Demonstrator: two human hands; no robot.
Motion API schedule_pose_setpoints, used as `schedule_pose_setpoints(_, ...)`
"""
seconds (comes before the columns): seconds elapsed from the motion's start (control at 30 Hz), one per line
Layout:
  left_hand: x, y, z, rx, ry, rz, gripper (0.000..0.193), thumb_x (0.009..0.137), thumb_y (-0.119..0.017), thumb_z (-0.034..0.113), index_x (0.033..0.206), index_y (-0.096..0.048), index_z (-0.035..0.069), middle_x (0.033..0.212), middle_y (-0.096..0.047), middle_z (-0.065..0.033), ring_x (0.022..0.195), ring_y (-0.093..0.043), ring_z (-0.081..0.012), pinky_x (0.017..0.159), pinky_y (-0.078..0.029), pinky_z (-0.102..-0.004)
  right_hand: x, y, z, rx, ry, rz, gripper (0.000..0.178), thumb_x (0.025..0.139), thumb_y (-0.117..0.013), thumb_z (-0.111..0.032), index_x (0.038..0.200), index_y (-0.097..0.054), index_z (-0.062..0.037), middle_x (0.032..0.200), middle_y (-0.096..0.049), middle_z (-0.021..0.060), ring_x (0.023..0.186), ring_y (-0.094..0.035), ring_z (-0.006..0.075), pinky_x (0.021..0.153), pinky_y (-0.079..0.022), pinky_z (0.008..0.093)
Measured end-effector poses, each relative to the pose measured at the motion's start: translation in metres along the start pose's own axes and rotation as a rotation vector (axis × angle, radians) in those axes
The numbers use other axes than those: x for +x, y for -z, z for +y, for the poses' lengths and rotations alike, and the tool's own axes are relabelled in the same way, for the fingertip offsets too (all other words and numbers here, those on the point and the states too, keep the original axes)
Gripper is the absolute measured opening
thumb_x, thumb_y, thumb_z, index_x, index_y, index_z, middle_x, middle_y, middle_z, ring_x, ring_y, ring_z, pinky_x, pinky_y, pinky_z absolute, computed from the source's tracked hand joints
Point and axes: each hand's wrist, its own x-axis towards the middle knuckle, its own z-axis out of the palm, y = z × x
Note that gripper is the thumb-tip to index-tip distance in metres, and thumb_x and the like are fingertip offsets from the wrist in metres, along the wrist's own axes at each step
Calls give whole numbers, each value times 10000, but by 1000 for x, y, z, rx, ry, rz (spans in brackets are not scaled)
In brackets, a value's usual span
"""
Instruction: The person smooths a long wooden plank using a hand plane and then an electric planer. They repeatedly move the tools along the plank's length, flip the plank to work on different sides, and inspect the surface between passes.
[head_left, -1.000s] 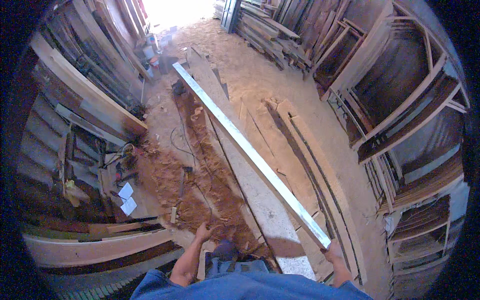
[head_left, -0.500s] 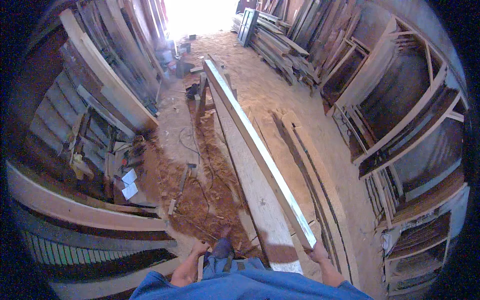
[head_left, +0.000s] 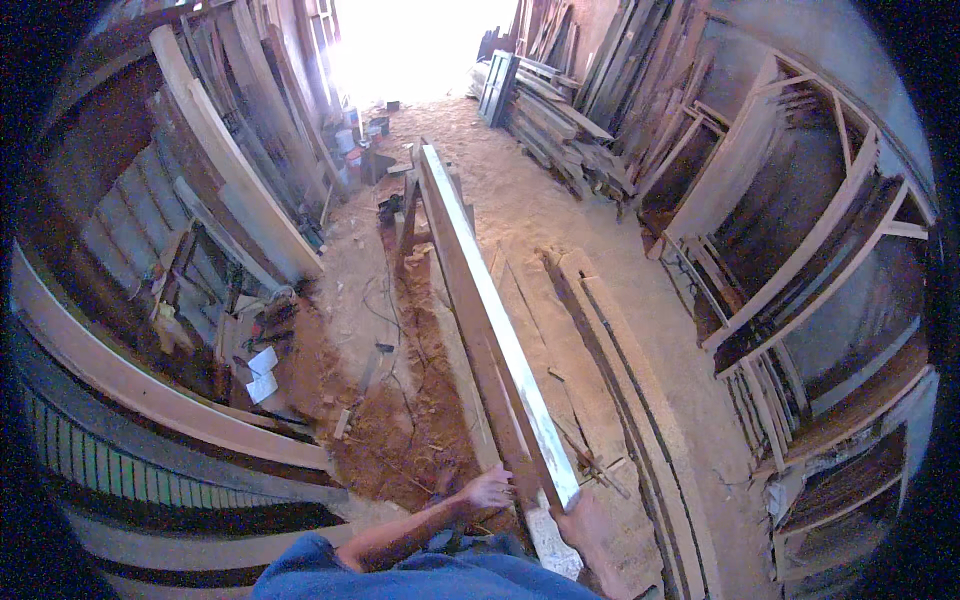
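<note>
A long timber beam (head_left: 489, 300) with a bright, pale upper face runs away from me. Its near end is in my right hand (head_left: 588, 522), which is closed around it at the right side. Under and to the left of the beam lies a wide board (head_left: 552, 545), mostly in shadow, its near end pale and lit. My left hand (head_left: 488, 488) is at the board's left edge, fingers bent against it; the fingertips are partly hidden. At the far end, a wooden trestle (head_left: 408, 220) stands beneath the timber.
A hammer-like tool (head_left: 375, 368) and a cable lie on the sawdust at left. Long slabs (head_left: 640, 420) rest on the floor at right. Stacked planks (head_left: 555, 130) stand far right, wooden frames (head_left: 790, 240) along the right wall. White papers (head_left: 262, 375) lie at left.
The beam's near end has moved left, over the wide board, with my right hand on it. My left hand has come forward and right from beside my leg to the board's edge.
</note>
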Motion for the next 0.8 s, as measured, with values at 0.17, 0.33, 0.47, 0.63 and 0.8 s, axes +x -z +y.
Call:
schedule_pose_setpoints(0.17,-3,-126,-26,-667,-204,-980,881,837,-578,841,1261,-659,73,1199,-711,-125,1080,-688,-314,978,-545,-419,-24,51,-59,128,265,183,637,911,-747,-403,1346,-542,15,1122,-706,270,1068,-694,433,898,-558,510)
schedule_pose_setpoints(0.33,-108,-198,13,-528,-301,-409,724,937,-565,705,1277,-631,69,1153,-703,-144,1019,-680,-325,955,-545,-509,-56,62,31,538,323,217,572,947,-718,-355,1369,-547,-9,1214,-693,243,1109,-686,383,953,-538,463)
schedule_pose_setpoints(0.47,-179,-237,49,-629,-394,-476,764,924,-550,744,1254,-637,61,1137,-709,-159,1063,-684,-350,1032,-514,-574,-81,6,144,118,74,366,609,893,-773,-321,1364,-545,-9,1155,-705,235,1048,-697,371,921,-542,459)
schedule_pose_setpoints(0.63,-229,-272,88,-606,-598,-565,604,952,-633,618,1172,-642,55,1041,-704,-148,970,-704,-313,885,-604,-468,-159,-43,225,-108,-87,-47,482,910,-774,-333,1258,-626,-34,1070,-707,168,989,-688,355,845,-552,472)
schedule_pose_setpoints(0.8,-260,-306,135,-693,-659,-575,496,996,-641,510,1197,-619,57,1058,-702,-153,970,-718,-301,845,-627,-416,-226,-55,221,91,-383,-177,520,1046,-596,-341,1454,-534,-24,1382,-641,220,1320,-566,396,1112,-447,480)
